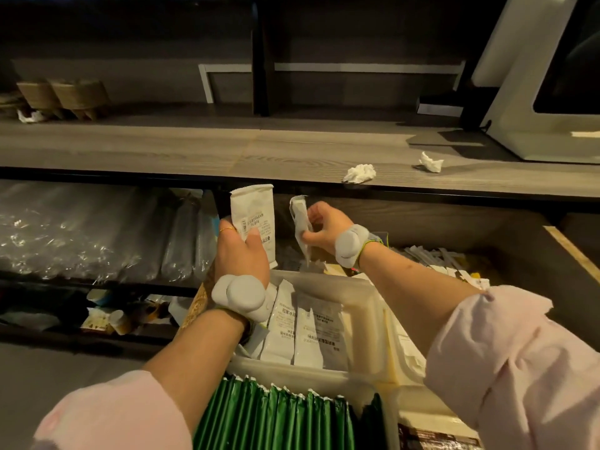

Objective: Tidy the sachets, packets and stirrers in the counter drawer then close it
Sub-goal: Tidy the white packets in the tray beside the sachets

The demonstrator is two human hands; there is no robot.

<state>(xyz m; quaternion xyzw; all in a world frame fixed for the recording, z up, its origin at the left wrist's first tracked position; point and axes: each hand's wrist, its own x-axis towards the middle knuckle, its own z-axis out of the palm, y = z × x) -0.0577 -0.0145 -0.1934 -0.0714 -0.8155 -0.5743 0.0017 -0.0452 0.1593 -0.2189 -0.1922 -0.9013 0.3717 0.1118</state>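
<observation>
The counter drawer (571, 251) stands pulled out below the wooden counter. My left hand (242, 251) grips a stack of white sachets (255, 212) held upright above the drawer. To its right, my right hand (321, 228) pinches a single white sachet (300, 219) that hangs down from my fingers. Beneath both hands a white plastic bin (367, 297) holds more white sachets (302, 332) standing in a row. Closer to me, green packets (276, 417) are lined up on edge. Thin stirrers or sticks (435, 258) lie loose at the drawer's right side.
Two crumpled tissues (359, 173) (431, 162) lie on the counter (162, 151) above the drawer. A white appliance (532, 125) stands at the right, woven baskets (65, 95) at the far left. Left of the drawer, plastic-wrapped bundles (97, 232) fill an open shelf.
</observation>
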